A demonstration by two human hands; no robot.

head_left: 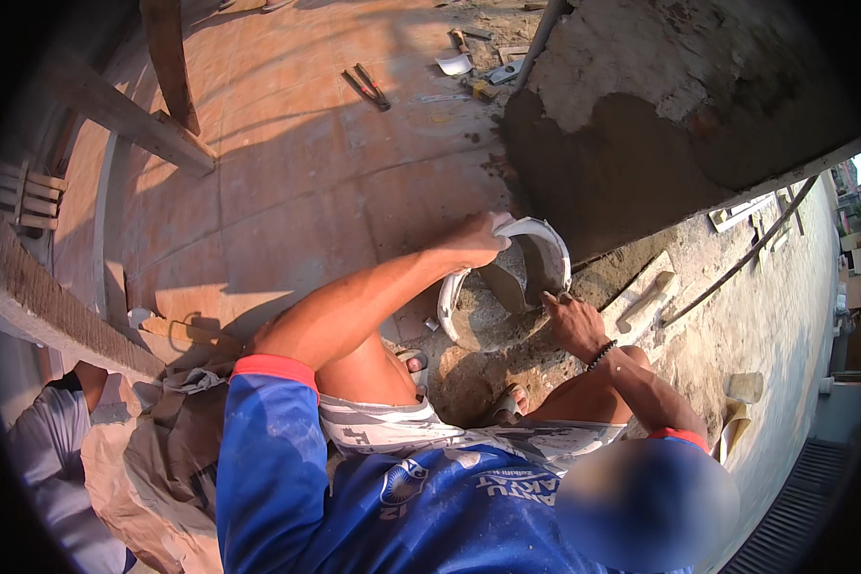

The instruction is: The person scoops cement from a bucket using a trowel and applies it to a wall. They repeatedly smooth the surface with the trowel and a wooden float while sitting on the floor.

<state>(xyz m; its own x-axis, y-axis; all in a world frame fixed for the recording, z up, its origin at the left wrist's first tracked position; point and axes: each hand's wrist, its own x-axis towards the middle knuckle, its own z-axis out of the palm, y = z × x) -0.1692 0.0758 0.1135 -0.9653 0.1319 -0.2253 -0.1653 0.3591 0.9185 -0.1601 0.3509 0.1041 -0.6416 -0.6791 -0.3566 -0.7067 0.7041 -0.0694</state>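
My left hand (pixel 476 239) grips the upper rim of a tilted white bucket (pixel 557 251), which has wet grey mortar (pixel 512 287) inside. At the bucket's right edge, my right hand (pixel 574 323) has its fingers curled on the rim. The bucket sits low between my sandalled feet, beside a patch of dark wet mortar (pixel 603 182) with a straight edge. Right of my right hand, a float with a handle (pixel 646 301) lies on a pale surface.
Pink tiled floor (pixel 297 172) spreads ahead, with pincers (pixel 365 88) and scattered tools (pixel 459 62) on it. Timber posts (pixel 134 129) and crumpled brown paper (pixel 153 440) are at left, near another person (pixel 57 469). A dark rod or hose (pixel 737 268) crosses the rough ground at right.
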